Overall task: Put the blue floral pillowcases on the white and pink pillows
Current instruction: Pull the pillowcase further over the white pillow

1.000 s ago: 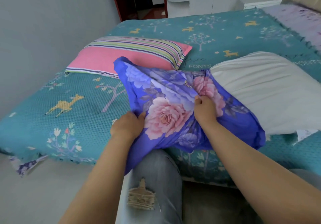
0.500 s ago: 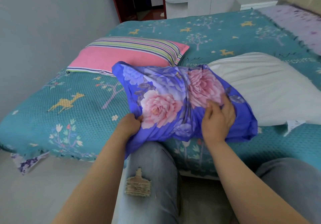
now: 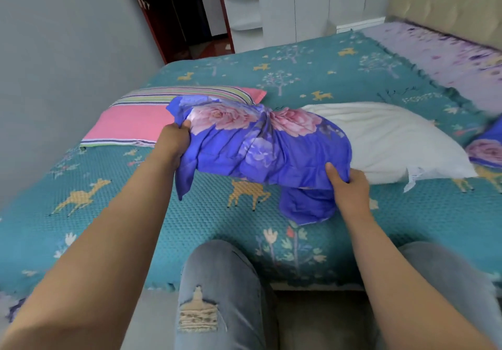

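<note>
Gripping blue floral pillowcase [image 3: 260, 151], both hands' fingers clamped; white pillow [image 3: 394, 143] partly inside.

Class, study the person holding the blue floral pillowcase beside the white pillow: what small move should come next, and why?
Probably draw the blue floral pillowcase further along the white pillow. The left hand and right hand each grip a bunched edge, the case is gathered over the pillow's near end, and most of the pillow is bare.
</note>
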{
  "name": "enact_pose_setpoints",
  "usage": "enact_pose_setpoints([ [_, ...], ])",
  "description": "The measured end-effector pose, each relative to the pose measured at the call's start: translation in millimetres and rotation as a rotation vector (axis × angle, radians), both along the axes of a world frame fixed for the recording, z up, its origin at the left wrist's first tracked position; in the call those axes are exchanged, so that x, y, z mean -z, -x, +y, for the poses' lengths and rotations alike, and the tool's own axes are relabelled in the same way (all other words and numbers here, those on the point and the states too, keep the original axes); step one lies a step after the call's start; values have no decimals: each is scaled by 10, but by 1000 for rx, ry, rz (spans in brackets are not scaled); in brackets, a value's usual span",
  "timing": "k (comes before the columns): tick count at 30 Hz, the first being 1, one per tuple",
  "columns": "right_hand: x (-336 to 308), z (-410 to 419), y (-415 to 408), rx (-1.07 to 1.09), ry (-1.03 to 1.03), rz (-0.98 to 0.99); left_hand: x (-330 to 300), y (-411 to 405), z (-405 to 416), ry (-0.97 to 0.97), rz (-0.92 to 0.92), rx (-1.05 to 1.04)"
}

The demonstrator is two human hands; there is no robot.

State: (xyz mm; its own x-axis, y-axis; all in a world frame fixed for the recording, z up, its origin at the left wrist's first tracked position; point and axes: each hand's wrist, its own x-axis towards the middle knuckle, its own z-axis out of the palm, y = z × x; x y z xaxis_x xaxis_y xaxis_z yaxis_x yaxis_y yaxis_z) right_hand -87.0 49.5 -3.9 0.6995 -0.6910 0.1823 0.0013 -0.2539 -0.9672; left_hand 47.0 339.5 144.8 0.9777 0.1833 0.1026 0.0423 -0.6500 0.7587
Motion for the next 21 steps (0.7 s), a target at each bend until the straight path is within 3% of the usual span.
enact_pose_setpoints([
  [3, -108, 234, 44, -187, -97, -200, -42, -109, 49, 38, 43, 3],
  [6, -117, 506, 73, -274, -215, -218, -82, -256, 148, 105, 51, -6],
  [8, -2, 668, 79, -372, -111, -80, -157, -377, 132, 120, 4, 12],
  [11, 264, 689, 94, -489, 144, 321, -404, -428, -37, 60, -95, 20],
  [13, 352, 502, 91, -432, 312, 421, -570, -476, -76, -76, -162, 4],
  [16, 188, 207, 54, -164, 527, 388, -585, -457, 165, -260, -179, -52],
  [19, -108, 10, 66, 21, 712, 251, -168, -363, 486, -372, -73, -92],
  [21, -136, -122, 116, 57, 751, 264, 293, -287, 676, -303, 63, -119],
])
